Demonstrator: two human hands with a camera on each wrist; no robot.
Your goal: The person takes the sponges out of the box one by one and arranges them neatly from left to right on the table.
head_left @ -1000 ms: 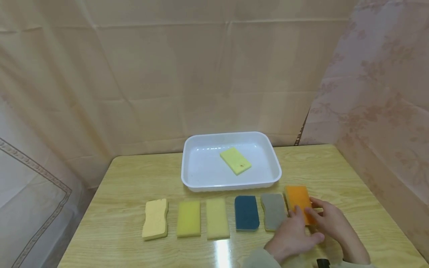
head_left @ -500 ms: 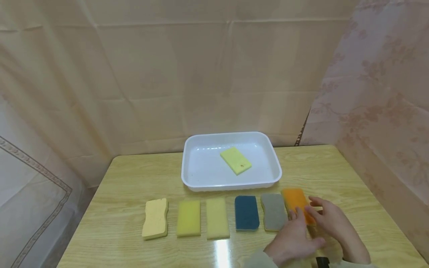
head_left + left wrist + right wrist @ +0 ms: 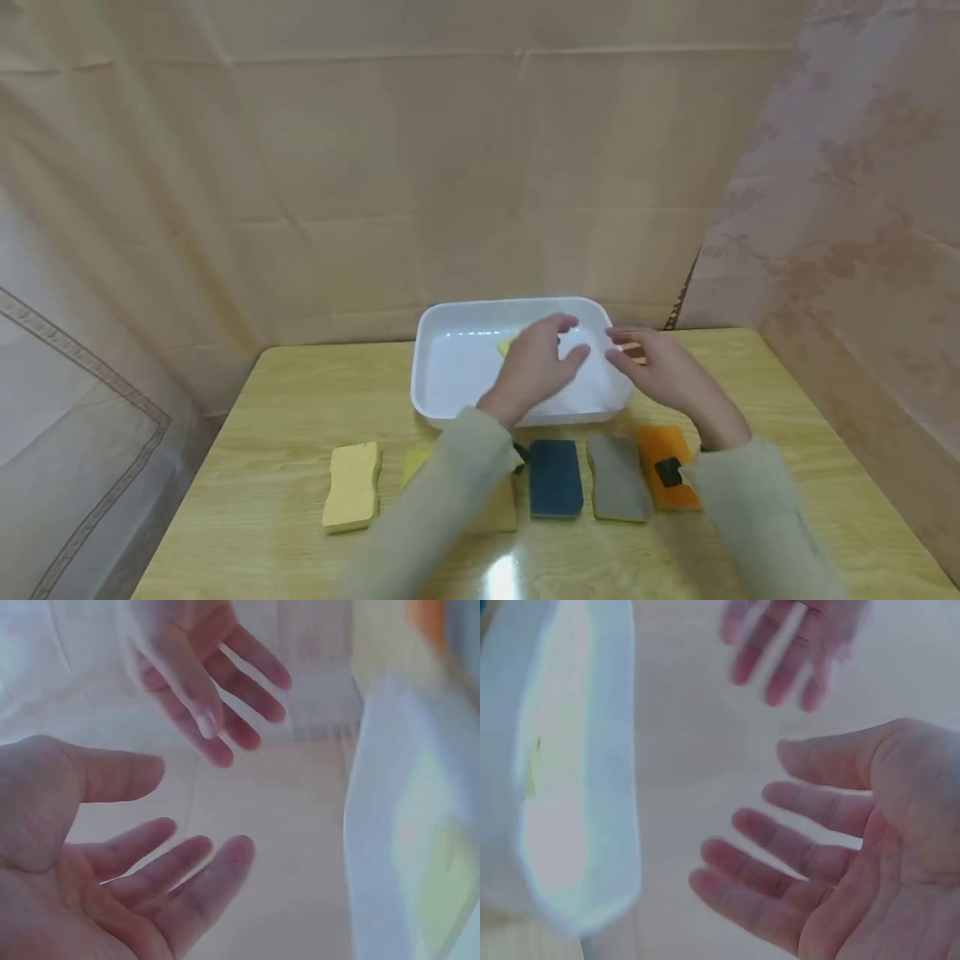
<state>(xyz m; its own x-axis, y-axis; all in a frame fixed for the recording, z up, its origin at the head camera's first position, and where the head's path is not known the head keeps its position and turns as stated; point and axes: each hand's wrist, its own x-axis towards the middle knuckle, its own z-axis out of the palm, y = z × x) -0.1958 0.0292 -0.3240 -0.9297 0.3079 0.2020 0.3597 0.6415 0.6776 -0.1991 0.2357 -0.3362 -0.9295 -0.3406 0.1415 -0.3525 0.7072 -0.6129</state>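
Note:
Both hands are over the white tray [image 3: 450, 367] with fingers loosely bent and nothing in them. My left hand [image 3: 536, 367] hangs above the tray's middle and partly covers a pale yellow sponge [image 3: 504, 345] inside it. Over the tray's right rim is my right hand [image 3: 667, 371], its fingertips pointing toward the left hand. The left wrist view shows bare space between the two hands' fingers. Nearest below the right sleeve lies an orange sponge [image 3: 662, 438], partly hidden by a black piece at the cuff.
In front of the tray, a row on the wooden table [image 3: 300, 392] holds a cream wavy-edged sponge [image 3: 352, 487], a dark blue sponge [image 3: 555, 479] and a grey one [image 3: 618, 479]. Yellow sponges [image 3: 497, 510] are partly under the left sleeve. Curtains [image 3: 480, 183] hang behind.
Both hands have let go of the orange sponge, which now lies slightly slanted beside the grey one. They have moved up and left to the tray.

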